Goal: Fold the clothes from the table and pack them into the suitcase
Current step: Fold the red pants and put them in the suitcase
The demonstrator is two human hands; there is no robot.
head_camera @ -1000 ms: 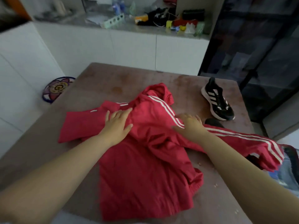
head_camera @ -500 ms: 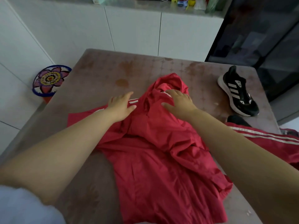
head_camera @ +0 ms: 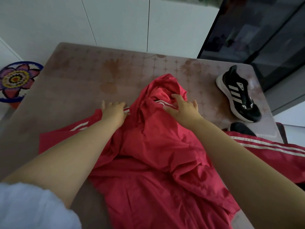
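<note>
A red hooded jacket (head_camera: 153,159) with white stripes lies rumpled across the brown table (head_camera: 79,83), its hood bunched at the far end and one sleeve trailing off to the right. My left hand (head_camera: 113,111) lies flat with spread fingers on the jacket's left shoulder. My right hand (head_camera: 183,108) rests with straight fingers on the base of the hood, fingertips at the hood's folds. No suitcase is visible.
A black sneaker with white stripes (head_camera: 239,95) lies at the table's far right, a second dark shoe (head_camera: 242,128) partly hidden just nearer. A flower-patterned round piece (head_camera: 15,80) sits left of the table. White cabinets and a dark glass door stand behind.
Both hands have slid from the jacket's chest up toward the collar and hood. The view has tilted down and closer, so the countertop behind has left the frame.
</note>
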